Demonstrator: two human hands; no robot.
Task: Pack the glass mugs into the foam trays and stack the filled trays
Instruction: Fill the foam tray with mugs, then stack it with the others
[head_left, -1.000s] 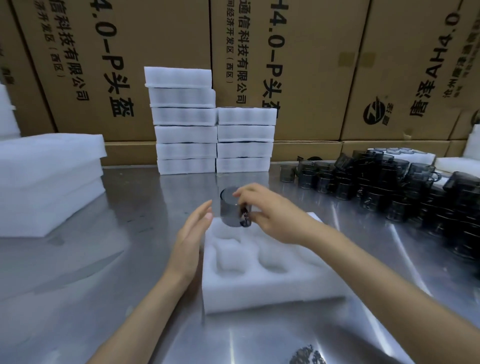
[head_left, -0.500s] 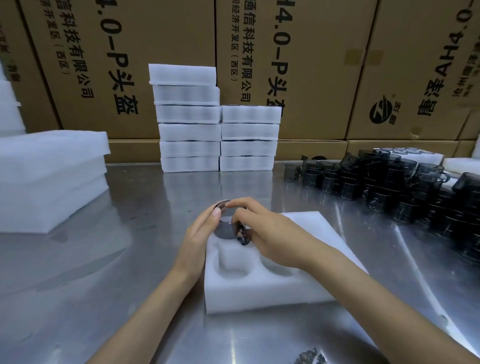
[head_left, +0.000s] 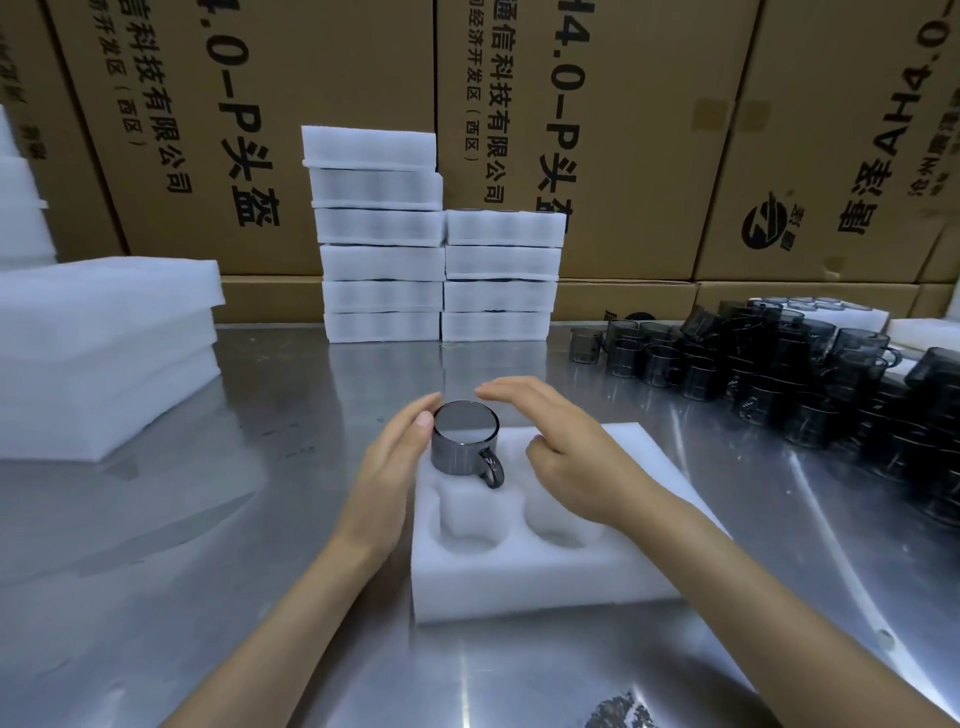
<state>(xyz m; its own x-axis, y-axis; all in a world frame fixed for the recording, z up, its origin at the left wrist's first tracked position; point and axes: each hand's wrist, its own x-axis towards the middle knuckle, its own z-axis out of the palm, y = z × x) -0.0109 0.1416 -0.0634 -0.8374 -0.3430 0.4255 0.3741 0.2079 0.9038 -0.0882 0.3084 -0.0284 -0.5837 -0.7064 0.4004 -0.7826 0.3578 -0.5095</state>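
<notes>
Steel table (head_left: 270, 519) bears foam trays (head_left: 524, 577), perhaps thirty mugs (head_left: 769, 374).

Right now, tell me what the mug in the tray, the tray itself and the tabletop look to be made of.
Mug: dark smoke-tinted glass, glossy; it looks see-through and carries sharp highlights. Tray: soft white foam, matte and slightly fuzzy at the edges, with moulded round pockets. Tabletop: probably stainless steel, brushed; it mirrors the foam stacks and boxes in blurred streaks.
</notes>
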